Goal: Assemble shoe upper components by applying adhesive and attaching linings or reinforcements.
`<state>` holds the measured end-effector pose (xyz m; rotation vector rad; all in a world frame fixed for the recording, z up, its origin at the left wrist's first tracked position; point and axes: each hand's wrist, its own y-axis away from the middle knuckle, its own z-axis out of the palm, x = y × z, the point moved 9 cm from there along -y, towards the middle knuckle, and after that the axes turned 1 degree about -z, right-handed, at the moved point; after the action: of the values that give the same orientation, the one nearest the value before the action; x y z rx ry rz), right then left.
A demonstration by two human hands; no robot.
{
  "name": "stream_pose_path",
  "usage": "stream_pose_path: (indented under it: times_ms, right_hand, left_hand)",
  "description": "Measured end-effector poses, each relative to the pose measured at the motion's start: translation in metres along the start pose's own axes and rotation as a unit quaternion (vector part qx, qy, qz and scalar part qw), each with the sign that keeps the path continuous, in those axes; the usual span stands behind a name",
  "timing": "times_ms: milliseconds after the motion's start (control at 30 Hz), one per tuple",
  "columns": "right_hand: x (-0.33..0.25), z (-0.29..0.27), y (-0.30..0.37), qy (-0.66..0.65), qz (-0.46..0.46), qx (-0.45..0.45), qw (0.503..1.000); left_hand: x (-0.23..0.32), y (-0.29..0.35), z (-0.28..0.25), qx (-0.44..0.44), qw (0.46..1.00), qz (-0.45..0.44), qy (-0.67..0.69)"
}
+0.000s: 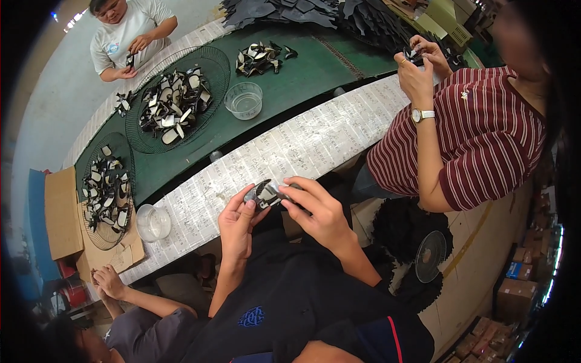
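In front of my chest I hold a small black piece with a cream face, which looks like a leather-covered shoe part. My left hand grips its left side, with the thumb on the near edge and the fingers behind. The fingers of my right hand pinch at its right side, where a pale greyish bit shows that I cannot make out. Both hands are above the near edge of the pale printed worktop. Similar black-and-cream pieces fill a large round wire basket beyond my hands and a second wire basket at the left.
Clear plastic bowls stand on the table. A loose pile of pieces lies on the green belt, with stacked black sheets behind. Co-workers handle pieces far left, right and near left. A round fan-like grille is low right.
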<state>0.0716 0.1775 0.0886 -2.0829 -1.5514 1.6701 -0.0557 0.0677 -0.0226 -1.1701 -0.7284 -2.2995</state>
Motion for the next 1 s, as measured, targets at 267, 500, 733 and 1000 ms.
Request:
stream_pose_path:
  times_ms: [267, 500, 733, 1000]
  right_hand:
    - [-0.007, 0.016, 0.002, 0.032, -0.039, -0.044, 0.998]
    - [0.0, 0.015, 0.006, 0.115, -0.037, -0.037, 0.992]
    - [0.002, 0.007, 0.006, 0.109, -0.008, -0.02, 0.994]
    - [0.0, 0.008, 0.005, -0.004, 0.028, -0.016, 0.999]
  left_hand:
    - [0.003, 0.003, -0.002, 0.008, 0.998, 0.027, -0.063]
    - [0.003, 0.002, -0.005, 0.008, 0.995, 0.03, -0.098]
    - [-0.007, 0.0, -0.009, 0.011, 0.999, -0.02, -0.04]
    - [-0.011, -0.001, -0.011, -0.002, 1.0, -0.023, -0.01]
